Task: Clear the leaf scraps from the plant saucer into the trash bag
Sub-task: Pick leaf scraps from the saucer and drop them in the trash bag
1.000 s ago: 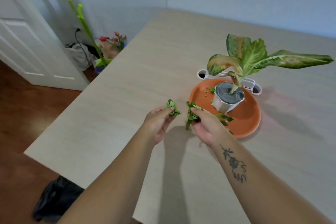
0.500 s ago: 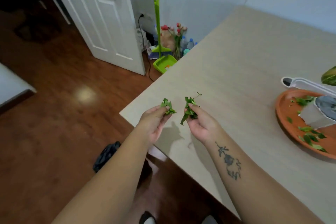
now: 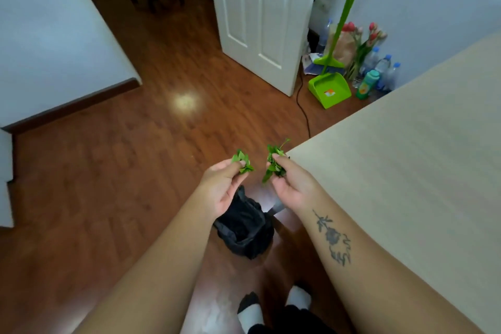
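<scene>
My left hand [image 3: 223, 187] pinches a small bunch of green leaf scraps [image 3: 242, 163] at its fingertips. My right hand [image 3: 291, 184] grips a bigger bunch of leaf scraps [image 3: 274, 163]. Both hands hover over the wooden floor, just off the table's near-left corner. The black trash bag [image 3: 245, 230] sits open on the floor directly below and slightly nearer than my hands, partly hidden by my left wrist. The plant saucer is out of view.
The beige table [image 3: 406, 165] fills the right side. A white door [image 3: 260, 16] stands open ahead. A green dustpan and broom [image 3: 329, 87], bottles and tulips crowd the far corner by the wall. A black cable runs along the floor. My socked feet are at the bottom.
My view swung left, away from the saucer and plant, which left the frame. Both hands carried their scraps off the table edge to above the trash bag.
</scene>
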`<act>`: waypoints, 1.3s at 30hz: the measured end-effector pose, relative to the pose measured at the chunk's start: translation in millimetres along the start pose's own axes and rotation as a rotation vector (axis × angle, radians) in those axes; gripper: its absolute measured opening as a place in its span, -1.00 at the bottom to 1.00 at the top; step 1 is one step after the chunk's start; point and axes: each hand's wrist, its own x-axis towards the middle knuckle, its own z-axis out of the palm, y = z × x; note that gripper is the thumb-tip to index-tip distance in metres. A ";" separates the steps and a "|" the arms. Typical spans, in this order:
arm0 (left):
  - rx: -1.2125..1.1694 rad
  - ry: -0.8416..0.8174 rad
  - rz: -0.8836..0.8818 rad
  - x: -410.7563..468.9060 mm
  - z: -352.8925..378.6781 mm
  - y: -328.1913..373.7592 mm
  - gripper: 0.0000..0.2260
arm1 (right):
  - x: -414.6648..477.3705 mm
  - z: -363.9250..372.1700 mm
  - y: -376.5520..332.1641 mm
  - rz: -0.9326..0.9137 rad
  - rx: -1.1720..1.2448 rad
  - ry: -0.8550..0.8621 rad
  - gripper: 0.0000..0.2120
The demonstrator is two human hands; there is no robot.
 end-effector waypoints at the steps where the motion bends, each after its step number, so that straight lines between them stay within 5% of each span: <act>1: -0.018 0.025 -0.001 2.4 -9.4 1.2 -0.85 | 6.3 4.7 7.4 0.015 -0.044 0.003 -0.93; 10: -0.095 0.205 -0.011 65.1 -74.8 -28.9 -0.82 | 98.7 -10.1 62.4 0.153 -0.257 0.042 -0.93; 13: -0.065 0.235 -0.022 97.8 -93.0 -52.8 -0.95 | 138.5 -29.1 80.5 0.197 -0.329 0.029 -0.91; 23: 0.001 0.299 -0.066 198.6 -164.6 -161.9 -0.91 | 250.7 -125.7 152.8 0.307 -0.671 0.074 -0.91; 35: 0.323 0.440 -0.153 281.6 -208.2 -235.7 -0.97 | 316.9 -180.0 194.7 0.364 -0.961 0.062 -0.88; 39: 0.461 0.419 -0.179 289.0 -216.8 -241.1 -0.78 | 323.6 -187.1 198.6 0.415 -1.103 0.043 -0.70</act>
